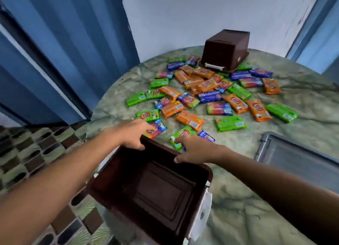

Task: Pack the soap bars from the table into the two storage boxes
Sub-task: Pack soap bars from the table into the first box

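Note:
Several wrapped soap bars in orange, green and blue lie scattered across the round marbled table [275, 180]. An open, empty brown storage box [209, 171] stands at the near edge. A second brown box [223, 48] sits upside down at the back. My left hand [134, 133] reaches past the near box's far rim, its fingertips touching a blue rainbow bar [159, 128]. Beyond the same rim, the fingers of my right hand [194, 149] rest on a green bar [180, 134], with the thumb apart by the rim. Neither hand lifts a bar.
A grey box lid [297, 156] lies flat on the table at the right. A small blue bar [207, 135] lies just right of the green one. Blue curtains [64, 52] hang at the left above a tiled floor [36, 153]. A white wall stands behind.

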A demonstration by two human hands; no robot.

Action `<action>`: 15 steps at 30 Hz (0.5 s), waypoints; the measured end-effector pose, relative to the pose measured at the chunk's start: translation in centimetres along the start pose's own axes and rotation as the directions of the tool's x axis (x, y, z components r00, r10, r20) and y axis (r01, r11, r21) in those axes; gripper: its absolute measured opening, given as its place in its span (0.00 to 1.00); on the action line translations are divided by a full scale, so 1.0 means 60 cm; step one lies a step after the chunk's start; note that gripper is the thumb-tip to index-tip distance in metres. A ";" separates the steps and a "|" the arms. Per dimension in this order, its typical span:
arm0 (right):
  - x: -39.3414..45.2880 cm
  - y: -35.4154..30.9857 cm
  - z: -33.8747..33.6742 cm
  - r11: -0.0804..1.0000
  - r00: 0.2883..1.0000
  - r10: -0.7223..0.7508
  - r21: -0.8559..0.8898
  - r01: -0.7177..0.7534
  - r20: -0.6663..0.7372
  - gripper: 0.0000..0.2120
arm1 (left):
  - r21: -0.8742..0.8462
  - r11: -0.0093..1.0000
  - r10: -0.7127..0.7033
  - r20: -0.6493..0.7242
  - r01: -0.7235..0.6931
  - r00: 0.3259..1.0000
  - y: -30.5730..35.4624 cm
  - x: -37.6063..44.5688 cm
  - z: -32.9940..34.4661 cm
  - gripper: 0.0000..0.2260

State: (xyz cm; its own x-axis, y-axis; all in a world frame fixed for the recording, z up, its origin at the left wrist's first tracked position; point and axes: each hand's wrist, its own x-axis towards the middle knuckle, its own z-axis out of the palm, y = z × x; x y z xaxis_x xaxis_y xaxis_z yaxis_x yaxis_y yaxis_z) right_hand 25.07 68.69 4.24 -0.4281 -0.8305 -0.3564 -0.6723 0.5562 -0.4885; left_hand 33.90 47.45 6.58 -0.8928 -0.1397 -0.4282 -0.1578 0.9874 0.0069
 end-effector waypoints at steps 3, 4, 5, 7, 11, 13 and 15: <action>0.032 -0.037 0.037 0.972 0.990 0.143 -0.188 -0.141 -0.003 0.25 | 0.053 0.985 0.167 -0.078 -0.163 0.983 -0.040 0.006 0.032 0.33; 0.036 -0.042 0.050 0.953 0.978 0.208 -0.220 -0.208 -0.024 0.21 | 0.044 0.972 0.233 -0.096 -0.230 0.968 -0.049 0.013 0.040 0.32; 0.034 -0.042 0.059 0.935 0.964 0.264 -0.236 -0.266 -0.043 0.18 | 0.037 0.961 0.276 -0.093 -0.273 0.957 -0.055 0.021 0.045 0.30; 0.025 -0.032 0.072 0.904 0.927 0.368 -0.207 -0.375 -0.073 0.17 | 0.026 0.933 0.359 -0.074 -0.358 0.930 -0.063 0.041 0.052 0.26; -0.007 0.000 0.085 0.873 0.876 0.477 -0.081 -0.482 -0.073 0.16 | -0.008 0.893 0.450 -0.002 -0.450 0.893 -0.053 0.066 0.057 0.15; -0.018 0.006 0.090 0.865 0.864 0.499 -0.019 -0.501 -0.064 0.14 | -0.048 0.889 0.456 0.028 -0.455 0.889 -0.044 0.075 0.062 0.07; -0.028 0.014 0.088 0.852 0.851 0.524 0.025 -0.524 -0.039 0.12 | -0.096 0.885 0.463 0.058 -0.456 0.885 -0.028 0.084 0.064 0.03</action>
State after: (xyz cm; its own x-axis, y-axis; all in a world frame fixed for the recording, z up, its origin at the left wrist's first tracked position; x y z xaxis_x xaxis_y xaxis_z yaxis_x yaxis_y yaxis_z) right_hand 28.44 70.73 0.23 -0.7404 -0.4161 -0.5279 -0.3330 0.9093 -0.2496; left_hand 31.28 45.34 0.93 -0.8386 0.3375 -0.4276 0.2272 0.9301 0.2885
